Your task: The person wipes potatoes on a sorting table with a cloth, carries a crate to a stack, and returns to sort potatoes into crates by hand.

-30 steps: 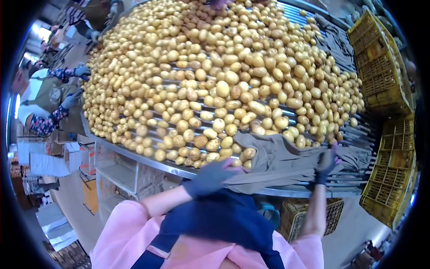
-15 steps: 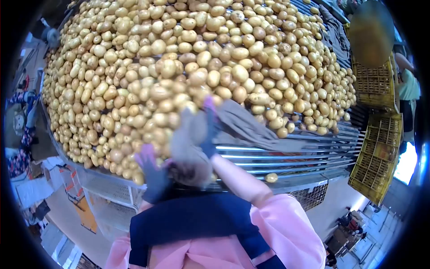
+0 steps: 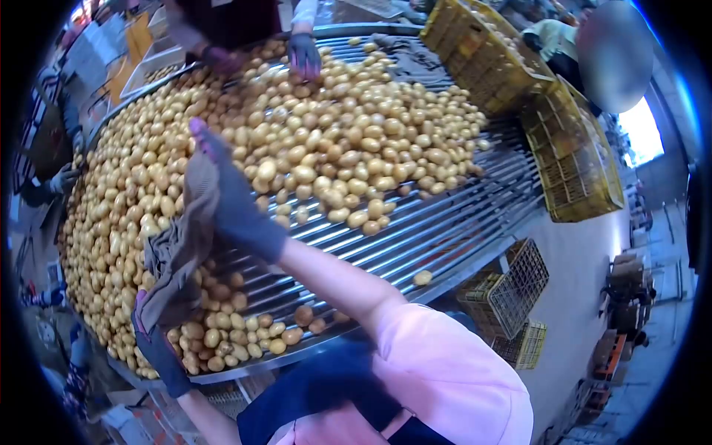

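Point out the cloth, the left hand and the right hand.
cloth [image 3: 178, 256], head view, bunched middle fold.
left hand [image 3: 158, 358], head view, back of the glove.
right hand [image 3: 241, 211], head view, back of the glove.

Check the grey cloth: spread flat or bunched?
Bunched: the grey cloth hangs crumpled between left hand and right hand, above the potatoes.

Potatoes [image 3: 334, 148] heap over a roller table [image 3: 452, 222] – one stray potato [image 3: 423, 278] lies near its edge – with a co-worker's gloved hand [image 3: 305, 55] among them at the far side, yellow crates [image 3: 578, 163] stacked to the right and wire baskets [image 3: 512, 293] below the table.
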The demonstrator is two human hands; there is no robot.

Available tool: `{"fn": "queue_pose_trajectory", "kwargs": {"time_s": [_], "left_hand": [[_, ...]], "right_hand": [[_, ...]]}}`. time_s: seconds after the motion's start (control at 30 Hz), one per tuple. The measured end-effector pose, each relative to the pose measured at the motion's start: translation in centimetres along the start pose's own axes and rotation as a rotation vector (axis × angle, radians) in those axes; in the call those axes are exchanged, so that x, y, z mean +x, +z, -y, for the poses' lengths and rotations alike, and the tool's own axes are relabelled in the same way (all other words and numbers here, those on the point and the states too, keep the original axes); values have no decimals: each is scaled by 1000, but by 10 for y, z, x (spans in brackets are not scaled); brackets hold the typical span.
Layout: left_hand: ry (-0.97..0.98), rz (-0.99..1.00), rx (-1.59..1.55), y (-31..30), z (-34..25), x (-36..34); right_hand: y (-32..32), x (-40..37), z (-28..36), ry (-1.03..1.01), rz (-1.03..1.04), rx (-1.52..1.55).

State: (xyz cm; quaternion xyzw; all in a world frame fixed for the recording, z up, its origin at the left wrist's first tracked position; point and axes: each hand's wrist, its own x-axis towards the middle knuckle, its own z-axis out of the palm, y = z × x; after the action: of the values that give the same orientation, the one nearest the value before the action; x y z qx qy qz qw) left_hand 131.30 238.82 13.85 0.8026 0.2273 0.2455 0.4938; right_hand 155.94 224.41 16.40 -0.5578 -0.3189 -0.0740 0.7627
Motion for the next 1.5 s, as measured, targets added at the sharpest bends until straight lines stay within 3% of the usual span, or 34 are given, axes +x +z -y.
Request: {"fn": "queue_pose_trajectory", "kwargs": {"time_s": [0.17,0.23,0.3,0.37,0.43,0.47,0.57,0.63,0.73,0.77,0.8,0.83,0.9,0.97,1.03,1.1,1.13,1.17,1.2,1.23,1.27,1.33,1.4,1.43,1.47,1.5], "left_hand": [[-33,123,-264,84,-79,-7],[44,267,-175,118,-105,-15],[133,440,-358,152,-142,-22],[-238,678,-667,185,-165,-32],[-70,878,-545,223,-178,-38],[-28,1012,-636,247,-189,-37],[56,1286,-710,348,-208,-51],[5,1307,-380,404,-192,-79],[-273,1272,-428,464,-165,-121],[-497,1427,-224,470,-176,-114],[-727,1558,-26,473,-179,-106],[-762,1509,-17,470,-174,-99],[-350,1406,53,453,-159,-91],[-311,1227,20,437,-132,-83],[-37,1001,-128,422,-90,-84],[-12,998,-11,401,-87,-63],[11,1017,121,388,-82,-59],[4,947,111,377,-72,-62],[42,838,93,366,-63,-66],[89,731,79,354,-55,-68],[69,680,122,342,-49,-69],[49,623,193,311,-33,-71],[-98,445,10,273,1,-84],[-340,296,-152,254,2,-90],[-263,237,-20,233,-3,-80],[-503,81,-171,214,6,-87]], "right_hand": [[-140,6,100,88,-33,142],[-212,12,152,20,-127,18],[-283,21,200,-89,-254,-176],[-367,35,248,-212,-388,-444],[-452,44,275,-272,-485,-637],[-496,48,282,-282,-524,-710],[-627,46,260,-157,-598,-816],[-708,21,211,23,-615,-813],[-791,-50,103,318,-637,-713],[-798,-72,66,393,-637,-668],[-795,-87,32,445,-638,-629],[-778,-94,2,468,-631,-578],[-735,-79,-40,467,-581,-467],[-682,-51,-69,471,-492,-392],[-626,-30,-79,556,-441,-457],[-519,6,-52,515,-645,-290],[-537,-14,-81,456,-468,-356],[-448,26,-40,676,-717,-171],[-442,22,-64,688,-696,-190],[-448,5,-105,629,-453,-371],[-455,-11,-144,552,-211,-546],[-420,-15,-177,446,9,-796],[-344,-36,-214,363,138,-1070],[-309,-41,-223,349,128,-1045],[-271,-44,-225,349,93,-936],[-230,-48,-227,359,45,-801]]}}
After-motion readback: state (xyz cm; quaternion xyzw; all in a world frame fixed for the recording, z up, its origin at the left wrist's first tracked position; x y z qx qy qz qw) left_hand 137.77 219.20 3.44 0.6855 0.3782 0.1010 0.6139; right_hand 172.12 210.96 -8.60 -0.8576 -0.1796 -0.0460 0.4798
